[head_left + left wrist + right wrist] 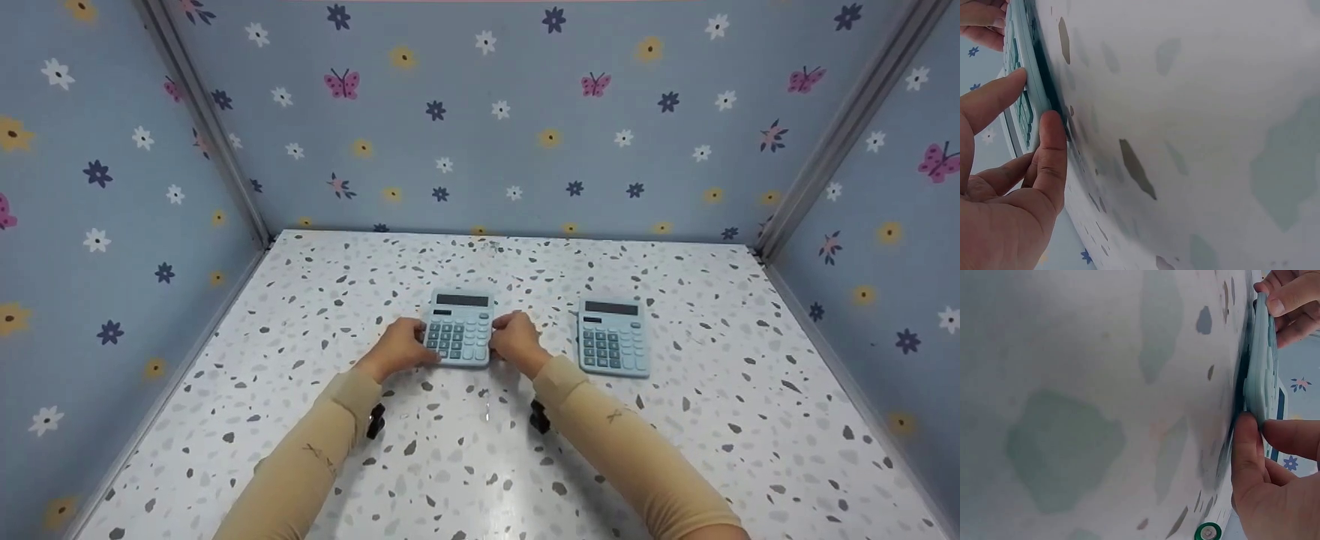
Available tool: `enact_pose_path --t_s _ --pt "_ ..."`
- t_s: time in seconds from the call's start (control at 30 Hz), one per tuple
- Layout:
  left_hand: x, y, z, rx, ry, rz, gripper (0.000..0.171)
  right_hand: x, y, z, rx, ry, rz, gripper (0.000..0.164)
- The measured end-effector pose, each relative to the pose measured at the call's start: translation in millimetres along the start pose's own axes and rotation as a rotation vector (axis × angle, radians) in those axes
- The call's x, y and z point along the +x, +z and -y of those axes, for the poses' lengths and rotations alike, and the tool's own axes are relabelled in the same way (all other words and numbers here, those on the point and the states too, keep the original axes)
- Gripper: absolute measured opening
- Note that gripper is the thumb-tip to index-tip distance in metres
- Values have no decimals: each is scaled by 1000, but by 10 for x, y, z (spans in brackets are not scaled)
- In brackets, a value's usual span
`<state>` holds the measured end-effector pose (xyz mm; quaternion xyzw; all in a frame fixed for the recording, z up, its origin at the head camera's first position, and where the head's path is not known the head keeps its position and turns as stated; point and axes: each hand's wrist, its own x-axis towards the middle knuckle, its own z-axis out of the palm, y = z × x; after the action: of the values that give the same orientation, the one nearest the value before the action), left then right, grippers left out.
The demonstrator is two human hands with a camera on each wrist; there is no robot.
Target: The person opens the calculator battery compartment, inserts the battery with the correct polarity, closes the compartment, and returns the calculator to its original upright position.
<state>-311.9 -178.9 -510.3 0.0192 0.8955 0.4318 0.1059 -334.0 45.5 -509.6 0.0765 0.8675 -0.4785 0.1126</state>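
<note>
your left hand (401,346) and right hand (517,341) pinch opposite sides of the pale-blue desktop calculator (460,328) — mid-tabletop (450,465), left of the other calculator (613,337). likely light, stiff, slightly slippery plastic — keep hold at the sides, clear of the keys (469,339).

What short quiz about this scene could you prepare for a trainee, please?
1. What colour is the calculator that the left grip holds?
2. True or false: the right grip holds a different calculator.
3. In the head view, where does the other calculator lie?
(a) left of the held one
(b) right of the held one
(c) beneath the held one

Key:
1. Light blue.
2. False; it holds the same one.
3. b
</note>
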Motion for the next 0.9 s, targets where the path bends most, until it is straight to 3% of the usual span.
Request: enact_pose_path --t_s 0.23,0.43,0.67,0.8,0.9 --pt "17 -12 32 -27 -7 14 63 14 20 25 -20 30 10 39" --pt "17 -16 14 -1 -24 11 74 -3 25 15 -56 16 -4 37" --pt "11 -34 -74 44 -34 28 73 19 -73 40 2 40 54 47" --pt "17 -94 -147 58 -29 1 82 -1 -185 99 43 -5 67 48" --pt "10 -153 -202 38 2 -28 77 -56 -285 135 53 -63 76 48"
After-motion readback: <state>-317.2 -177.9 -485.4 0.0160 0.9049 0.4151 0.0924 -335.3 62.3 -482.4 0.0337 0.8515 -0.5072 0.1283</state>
